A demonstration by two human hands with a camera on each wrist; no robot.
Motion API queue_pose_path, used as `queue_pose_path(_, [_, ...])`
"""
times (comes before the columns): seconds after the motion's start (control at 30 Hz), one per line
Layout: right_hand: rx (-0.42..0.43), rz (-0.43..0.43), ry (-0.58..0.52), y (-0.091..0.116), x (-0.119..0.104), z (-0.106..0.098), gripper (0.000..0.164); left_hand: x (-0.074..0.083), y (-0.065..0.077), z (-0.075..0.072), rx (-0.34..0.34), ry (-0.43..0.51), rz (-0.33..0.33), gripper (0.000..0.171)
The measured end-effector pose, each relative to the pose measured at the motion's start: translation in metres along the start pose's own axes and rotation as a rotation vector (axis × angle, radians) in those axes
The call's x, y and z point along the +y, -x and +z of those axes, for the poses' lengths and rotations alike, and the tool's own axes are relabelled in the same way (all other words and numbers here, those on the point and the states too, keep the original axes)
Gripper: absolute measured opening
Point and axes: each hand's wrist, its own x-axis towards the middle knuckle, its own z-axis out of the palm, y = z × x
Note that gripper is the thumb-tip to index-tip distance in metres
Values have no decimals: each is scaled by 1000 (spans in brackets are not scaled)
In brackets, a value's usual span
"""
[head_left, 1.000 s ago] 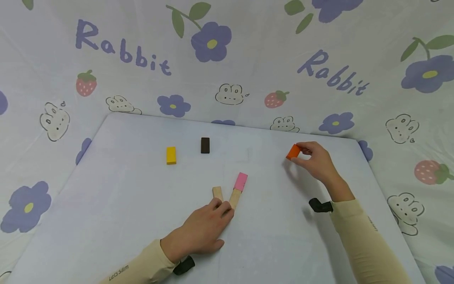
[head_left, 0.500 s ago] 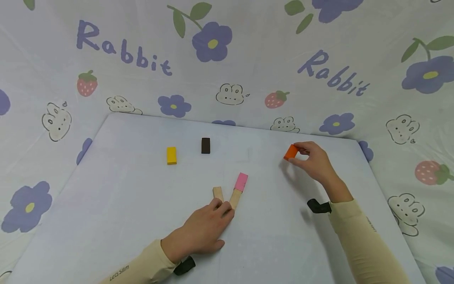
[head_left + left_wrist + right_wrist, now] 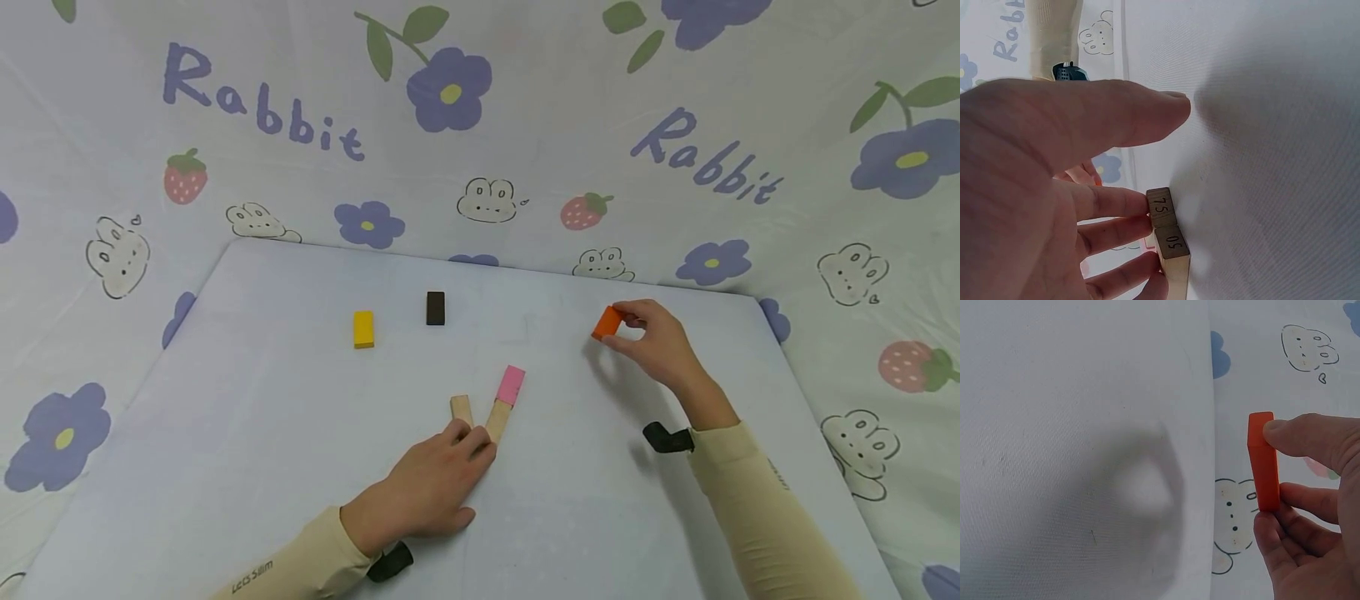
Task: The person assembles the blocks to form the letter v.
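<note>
My left hand [image 3: 427, 483] rests low over the white table, its fingertips on two plain wooden blocks, one on the left [image 3: 461, 407] and one on the right [image 3: 498, 418]. Seen from the left wrist, the fingers reach to the block end marked 75 [image 3: 1160, 206] and the one marked 50 [image 3: 1173, 242]; the thumb stands apart. A pink block [image 3: 511, 385] lies end to end with the right wooden block. Over the table's right side, my right hand [image 3: 660, 342] pinches an orange block [image 3: 607, 322] between thumb and fingers, its shadow falling below.
A yellow block [image 3: 363, 330] and a dark brown block [image 3: 436, 308] lie toward the back left of the white table [image 3: 225, 433]. Behind the table's far edge hangs a printed cloth [image 3: 300, 192] with flowers and rabbits.
My right hand has moved slightly left with the orange block. The left hand and the blocks on the table stay where they were.
</note>
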Motion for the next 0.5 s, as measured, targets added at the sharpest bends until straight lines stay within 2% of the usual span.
queue_pose_path(0.5, [2, -26, 8, 2, -5, 2, 59, 2, 1, -2, 2, -1, -2, 59])
